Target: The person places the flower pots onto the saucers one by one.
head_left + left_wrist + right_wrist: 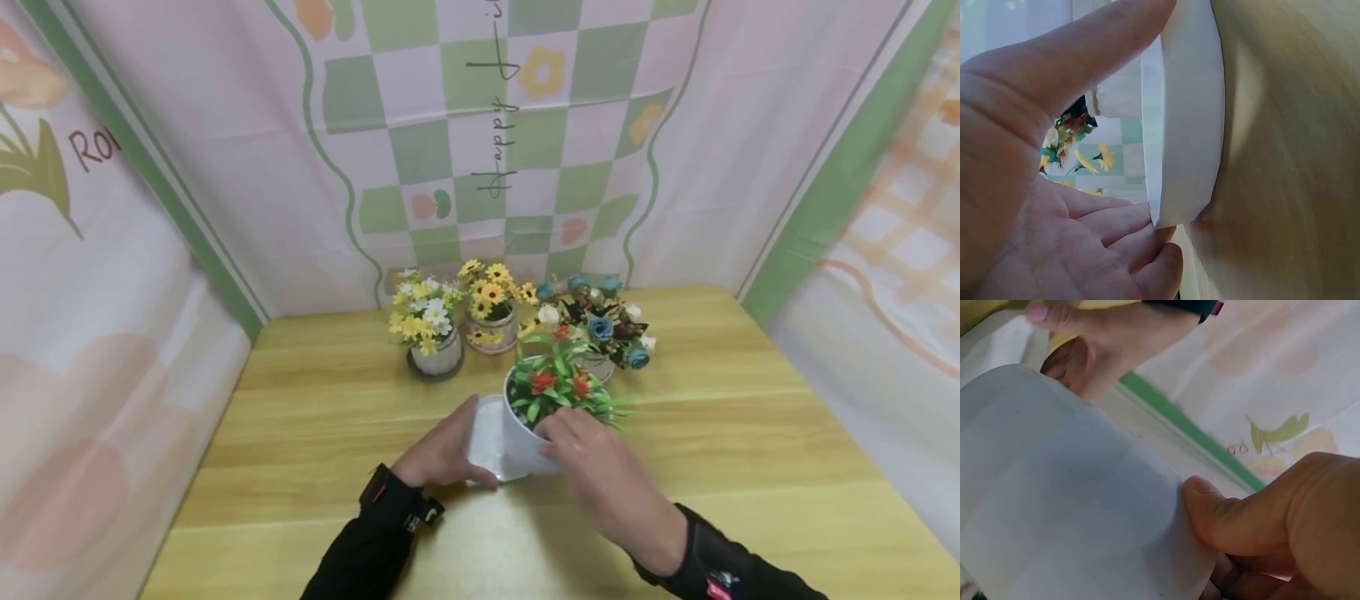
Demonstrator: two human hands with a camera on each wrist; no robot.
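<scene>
My right hand (611, 479) pinches the near rim of a white flowerpot (521, 446), thumb against its wall in the right wrist view. Green leaves and red flowers (551, 383) fill this pot, which tilts a little above the table. My left hand (446, 450) holds a shallow white saucer (1191, 125) at its left side, thumb at one end and fingers at the other. The saucer sits low at the tabletop, and in the head view the pot overlaps its right part.
Behind the hands stand three more potted flowers: yellow-and-white ones (427, 312) on a dark saucer, yellow daisies (491, 293), and blue-and-white roses (600, 327). The wooden table (315, 417) meets printed curtains (262, 208) at the back and sides.
</scene>
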